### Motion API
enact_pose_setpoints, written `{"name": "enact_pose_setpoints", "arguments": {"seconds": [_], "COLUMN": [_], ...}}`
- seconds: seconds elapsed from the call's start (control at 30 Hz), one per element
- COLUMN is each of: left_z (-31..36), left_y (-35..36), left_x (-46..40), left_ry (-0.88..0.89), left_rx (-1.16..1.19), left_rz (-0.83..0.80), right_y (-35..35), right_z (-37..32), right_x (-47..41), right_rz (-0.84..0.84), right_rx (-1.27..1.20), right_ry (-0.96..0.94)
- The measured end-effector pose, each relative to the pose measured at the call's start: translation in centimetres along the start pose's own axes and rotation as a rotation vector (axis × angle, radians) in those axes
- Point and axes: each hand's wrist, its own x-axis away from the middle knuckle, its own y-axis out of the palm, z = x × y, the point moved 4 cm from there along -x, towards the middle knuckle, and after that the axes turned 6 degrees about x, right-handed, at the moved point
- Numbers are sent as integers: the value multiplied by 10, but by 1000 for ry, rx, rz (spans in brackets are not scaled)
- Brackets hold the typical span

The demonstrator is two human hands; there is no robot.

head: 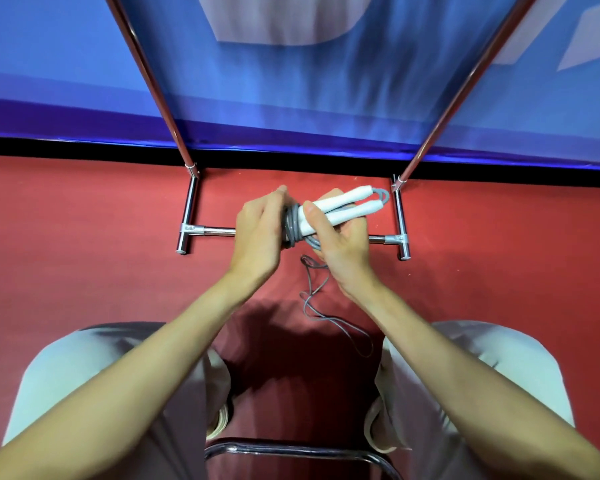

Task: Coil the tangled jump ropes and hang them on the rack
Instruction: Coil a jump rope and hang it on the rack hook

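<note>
A jump rope with two white handles [343, 207] and a grey cord is held in front of me, above the rack's base. My right hand [340, 244] grips both handles side by side, pointing up to the right. My left hand [258, 233] is closed around grey cord [291, 225] wound in several turns around the handles' lower ends. The loose end of the cord [326, 315] hangs down and trails in loops onto the red floor between my knees. The chrome rack [189, 211] stands just beyond my hands, with its two uprights rising out of view.
The rack's low crossbar [219, 231] and two floor feet sit on the red floor [84, 237]. A blue padded wall [291, 98] lies behind it. My knees in light trousers flank the view, and a chrome chair edge [291, 452] is at the bottom.
</note>
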Motion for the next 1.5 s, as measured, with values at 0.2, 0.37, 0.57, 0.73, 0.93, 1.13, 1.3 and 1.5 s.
{"name": "enact_pose_setpoints", "arguments": {"seconds": [0.2,0.37,0.57,0.73,0.93,1.13,1.3,1.5], "left_z": [10,9,8,-5,-21,-26,-38,-36], "left_y": [-3,0,-14,-16,-19,-12,3,16], "left_x": [11,16,-2,-6,-9,-5,12,36], "left_ry": [214,399,359,363,388,549,577,705], "left_rx": [-295,-438,-421,-581,-632,-816,-981,-1051], "left_rz": [153,86,214,205,213,152,-74,-248], "right_y": [9,9,17,13,16,12,2,-15], "right_z": [4,2,-4,9,6,9,12,24], "right_x": [7,11,15,10,18,13,21,15], "right_rz": [12,35,-91,-288,-309,-341,-296,-158], "right_rx": [-31,-149,44,465,770,465,113,199], "right_ry": [104,282,320,243,131,359,734,827]}}
